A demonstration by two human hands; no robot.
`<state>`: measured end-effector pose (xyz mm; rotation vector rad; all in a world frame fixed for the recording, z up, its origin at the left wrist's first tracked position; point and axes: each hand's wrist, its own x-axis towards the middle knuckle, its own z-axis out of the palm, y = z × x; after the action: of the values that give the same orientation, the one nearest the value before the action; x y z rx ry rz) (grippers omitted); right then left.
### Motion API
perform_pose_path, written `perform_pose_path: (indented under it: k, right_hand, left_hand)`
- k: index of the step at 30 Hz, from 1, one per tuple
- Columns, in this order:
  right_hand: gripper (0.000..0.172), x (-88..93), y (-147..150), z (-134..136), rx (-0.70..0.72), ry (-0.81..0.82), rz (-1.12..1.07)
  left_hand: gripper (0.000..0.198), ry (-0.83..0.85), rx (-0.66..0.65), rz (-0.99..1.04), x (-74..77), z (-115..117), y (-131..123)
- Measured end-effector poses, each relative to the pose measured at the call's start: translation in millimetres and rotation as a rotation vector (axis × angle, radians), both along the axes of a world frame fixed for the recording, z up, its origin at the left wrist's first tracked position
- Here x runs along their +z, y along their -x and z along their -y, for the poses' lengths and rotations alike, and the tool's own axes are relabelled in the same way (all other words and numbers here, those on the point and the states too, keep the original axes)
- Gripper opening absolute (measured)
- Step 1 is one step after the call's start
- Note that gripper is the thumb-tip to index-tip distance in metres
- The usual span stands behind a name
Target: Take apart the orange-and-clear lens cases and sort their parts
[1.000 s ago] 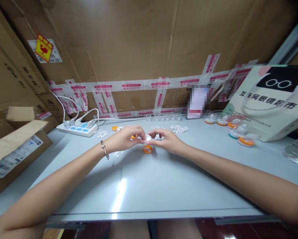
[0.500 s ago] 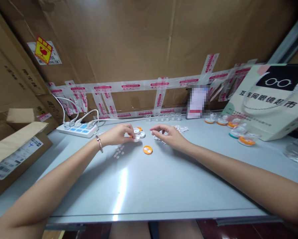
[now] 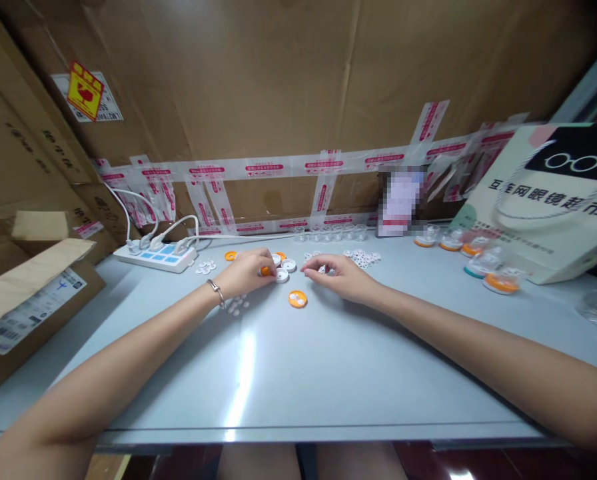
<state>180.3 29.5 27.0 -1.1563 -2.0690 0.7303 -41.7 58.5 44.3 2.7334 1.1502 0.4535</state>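
Note:
My left hand (image 3: pixel 248 273), with a bracelet at its wrist, has its fingertips closed at the edge of a white round cap (image 3: pixel 282 276). Beside that cap lies another white cap (image 3: pixel 289 266), and an orange disc (image 3: pixel 265 271) shows through the gap in my left fingers. To the right, my right hand (image 3: pixel 339 275) hovers low with thumb and forefinger pinched; whatever is between the tips is too small to make out. In front of both hands an orange round base (image 3: pixel 298 299) holds small white pieces. Loose white pieces (image 3: pixel 238 305) lie near my left wrist.
A pile of small dotted pieces (image 3: pixel 362 258) lies behind my right hand. Clear cups (image 3: pixel 331 233) line the back, near a phone (image 3: pixel 402 203). Assembled domed pieces (image 3: pixel 501 281) and a paper bag (image 3: pixel 543 200) stand right; a power strip (image 3: pixel 156 257) and open carton (image 3: pixel 38 300) are left.
The view has shifted slightly. My left hand has lowered a little, with the white cap now beside the other caps. My right hand keeps its pinch in nearly the same place.

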Motion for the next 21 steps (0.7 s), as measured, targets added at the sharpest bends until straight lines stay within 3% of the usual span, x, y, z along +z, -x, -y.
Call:
perform_pose_path:
  k: [3, 7, 10, 15, 21]
  right_hand:
    - [0.021, -3.5, -0.6, 1.4, 0.091, -0.053, 0.083]
    - [0.032, -8.0, 2.1, 6.2, 0.192, -0.179, 0.23]
    - [0.031, -10.6, 6.6, 9.8, 0.17, -0.174, 0.301]
    - [0.024, -13.1, 11.3, 11.8, 0.126, -0.138, 0.31]
    - [0.021, -15.5, 11.1, 9.5, 0.125, -0.124, 0.29]
  left_hand:
    - [0.008, -0.009, -0.011, 0.018, 4.3, 5.2, -2.4]
    - [0.01, 0.112, -0.148, 0.03, 9.8, 17.0, -10.6]
    - [0.01, 0.15, -0.191, -0.022, 5.8, 22.5, -18.2]
    - [0.011, 0.133, -0.154, -0.057, -4.0, 19.8, -25.7]
    - [0.009, 0.133, -0.127, -0.121, -1.7, 17.9, -31.1]
